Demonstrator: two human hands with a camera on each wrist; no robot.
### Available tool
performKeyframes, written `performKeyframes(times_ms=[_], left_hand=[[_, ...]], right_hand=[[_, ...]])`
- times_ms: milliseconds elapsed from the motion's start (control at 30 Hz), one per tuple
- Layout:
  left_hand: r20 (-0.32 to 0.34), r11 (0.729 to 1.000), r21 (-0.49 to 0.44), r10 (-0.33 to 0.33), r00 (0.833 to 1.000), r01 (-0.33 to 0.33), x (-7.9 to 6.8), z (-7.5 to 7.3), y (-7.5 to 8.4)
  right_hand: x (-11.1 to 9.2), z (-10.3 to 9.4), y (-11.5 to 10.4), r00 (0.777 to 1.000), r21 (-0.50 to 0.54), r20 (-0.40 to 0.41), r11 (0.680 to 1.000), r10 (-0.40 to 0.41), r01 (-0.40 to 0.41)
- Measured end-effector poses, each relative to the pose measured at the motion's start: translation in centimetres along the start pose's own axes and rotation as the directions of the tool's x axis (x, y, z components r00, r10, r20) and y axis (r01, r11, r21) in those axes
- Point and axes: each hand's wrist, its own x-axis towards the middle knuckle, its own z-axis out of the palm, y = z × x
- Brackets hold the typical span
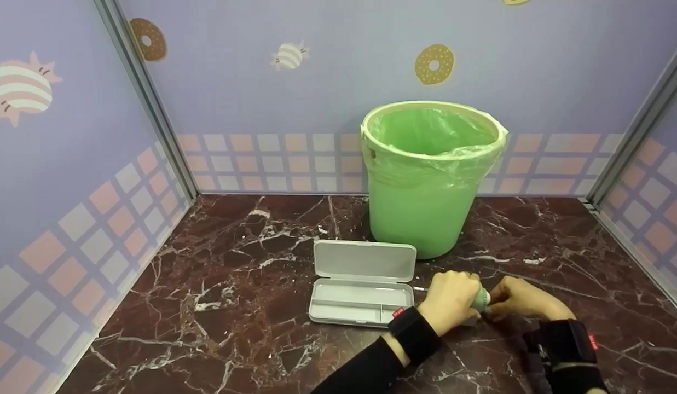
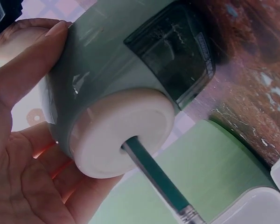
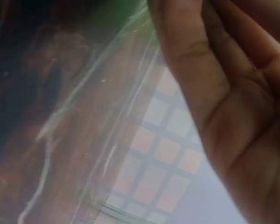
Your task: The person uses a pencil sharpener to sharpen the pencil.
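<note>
My left hand (image 1: 450,303) grips a green pencil sharpener (image 2: 102,60), its thumb and fingers wrapped round the body. A dark green pencil (image 2: 158,177) with a silver ferrule sticks out of the hole in the sharpener's white round face (image 2: 126,121). On the sharpener's side is a dark see-through shavings window (image 2: 177,51). At the opposite end, my right hand (image 1: 527,298) has bent fingers pinching the sharpener's end; they hide the part they hold. Left of the hands lies a white pencil case (image 1: 338,312), with its lid (image 1: 365,261) tipped back.
Behind the pencil case stands a green waste bin (image 1: 420,208) lined with a clear bag. The dark red marbled tabletop (image 1: 250,350) meets patterned purple wall panels (image 1: 294,93) at the back and sides. Small pale specks lie near the bin.
</note>
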Motion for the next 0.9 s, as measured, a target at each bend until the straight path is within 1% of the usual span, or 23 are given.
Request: performKeyframes(times_ms=[100,200,300,400,500,633,767,900], left_hand=[[-0.002,1.0,0.012,-0.016,1.0,0.016,0.1,-0.1,0.1],[0.0,0.999,0.022,-0.029,1.0,0.029,0.1,-0.2,0.2],[-0.002,0.999,0.016,-0.042,0.999,0.042,0.2,-0.2,0.4],[-0.007,0.999,0.013,-0.052,0.999,0.052,0.4,-0.3,0.5],[-0.009,0.998,0.025,-0.056,0.998,0.056,0.4,-0.3,0.6],[-0.024,0.998,0.045,-0.045,0.999,0.047,0.5,-0.4,0.7],[-0.036,0.998,0.052,-0.033,0.999,0.035,0.5,-0.3,0.8],[-0.027,0.997,0.068,-0.032,0.999,0.034,0.6,-0.2,0.8]], right_hand=[[-0.2,-0.2,-0.5,0.997,0.046,0.078,0.999,-0.008,0.005],[-0.5,-0.3,-0.8,0.989,0.096,0.143,0.995,-0.045,0.031],[-0.9,-0.6,-1.2,0.978,0.118,0.185,0.99,-0.093,0.072],[-1.3,-1.0,-1.8,0.971,0.103,0.206,0.99,-0.118,0.098],[-1.7,-1.5,-2.5,0.973,0.052,0.193,0.991,-0.128,0.12],[-2.1,-1.9,-3.4,0.987,-0.015,0.139,0.996,-0.087,0.09],[-2.4,-1.9,-3.8,0.996,-0.012,0.085,1.0,-0.02,0.021],[-2.6,-1.7,-3.8,0.999,0.025,0.044,1.0,0.003,-0.004]])
